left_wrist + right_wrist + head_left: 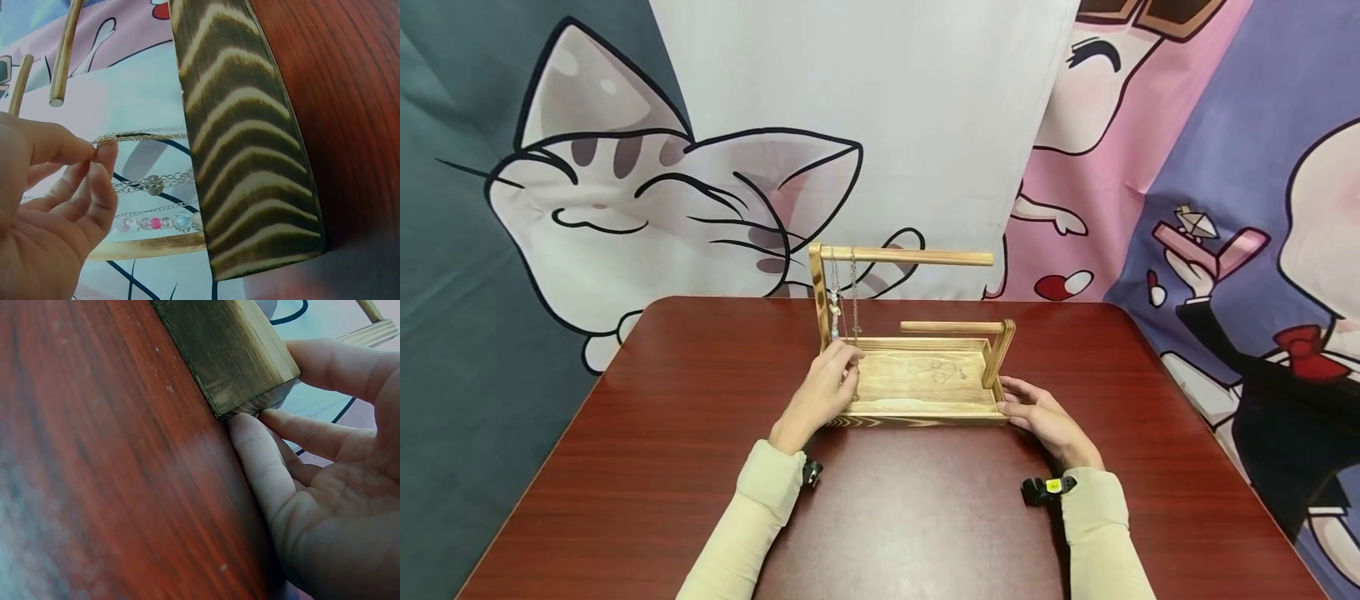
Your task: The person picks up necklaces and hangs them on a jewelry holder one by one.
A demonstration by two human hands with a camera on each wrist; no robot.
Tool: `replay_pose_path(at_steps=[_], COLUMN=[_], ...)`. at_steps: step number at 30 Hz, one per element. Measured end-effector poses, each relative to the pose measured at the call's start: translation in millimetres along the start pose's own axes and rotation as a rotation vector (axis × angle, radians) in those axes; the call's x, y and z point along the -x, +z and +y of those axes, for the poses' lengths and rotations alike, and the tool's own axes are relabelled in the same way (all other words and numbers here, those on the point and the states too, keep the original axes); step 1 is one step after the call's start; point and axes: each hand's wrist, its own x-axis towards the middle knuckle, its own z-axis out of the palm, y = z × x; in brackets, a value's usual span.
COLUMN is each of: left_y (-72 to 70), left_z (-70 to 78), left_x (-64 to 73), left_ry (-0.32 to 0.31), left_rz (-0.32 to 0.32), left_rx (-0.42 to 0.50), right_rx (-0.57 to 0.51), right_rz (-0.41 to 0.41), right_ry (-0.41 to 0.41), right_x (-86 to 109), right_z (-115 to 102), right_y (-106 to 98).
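Observation:
A wooden jewelry stand [917,420] with a shallow tray base and two bars sits on the table. My left hand [822,387] is over the tray's left end; in the left wrist view its thumb and index finger pinch a thin gold chain necklace [140,136]. Beside that chain hang a silver chain [181,178] and a bracelet of pink and blue beads [156,223]. My right hand [1047,419] holds the tray's right front corner, its thumb at the upper edge and other fingers [256,447] low against the end, close to the table.
The tall bar [917,256] rises from the stand's left side, the short bar [951,327] from its right. A fine tangled chain [936,369] lies in the tray. Cartoon-printed cloth [887,100] hangs behind the reddish-brown table [647,467].

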Motion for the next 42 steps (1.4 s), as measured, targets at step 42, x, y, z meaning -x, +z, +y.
replay_pose_path(at_steps=[42], left_y=[-18.7], left_z=[11.2], left_x=[-1.2], left_ry=[-0.152], left_rz=[-0.043], left_rx=[-0.144], right_rx=[-0.007], right_rz=[-0.004], right_ry=[0.013], right_x=[-0.2], right_z=[0.3], right_y=[-0.2])
